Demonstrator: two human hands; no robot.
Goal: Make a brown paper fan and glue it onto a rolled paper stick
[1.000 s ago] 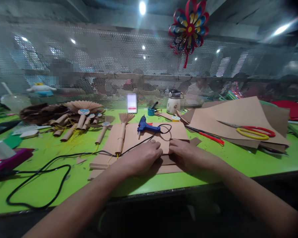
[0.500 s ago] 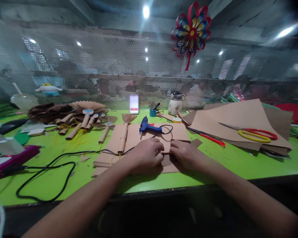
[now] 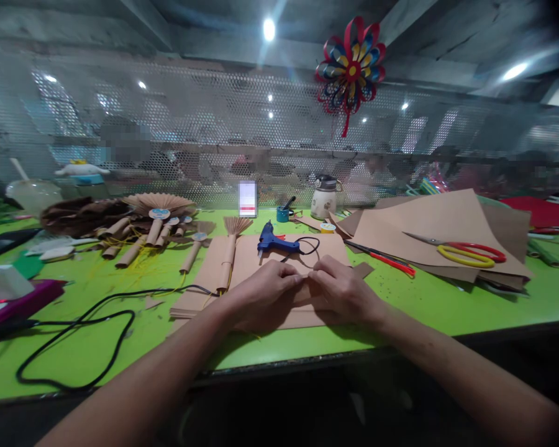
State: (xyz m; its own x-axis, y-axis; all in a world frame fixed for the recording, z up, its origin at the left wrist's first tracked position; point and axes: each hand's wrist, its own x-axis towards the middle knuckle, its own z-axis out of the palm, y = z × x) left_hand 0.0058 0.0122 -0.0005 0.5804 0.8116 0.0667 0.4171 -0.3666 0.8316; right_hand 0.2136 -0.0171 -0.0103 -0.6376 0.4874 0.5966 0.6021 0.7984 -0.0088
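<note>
The left hand [image 3: 271, 288] and right hand [image 3: 347, 289] pinch brown paper [image 3: 309, 297], fingers nearly closed; pressing evenly should help.

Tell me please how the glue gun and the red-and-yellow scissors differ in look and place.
The glue gun is mostly blue; the scissors have red and yellow handles. The glue gun has a black cord; the scissors have none. The glue gun lies ahead of the left hand; the scissors lie to the right of the right hand. Both rest on brown paper, and neither is held.
</note>
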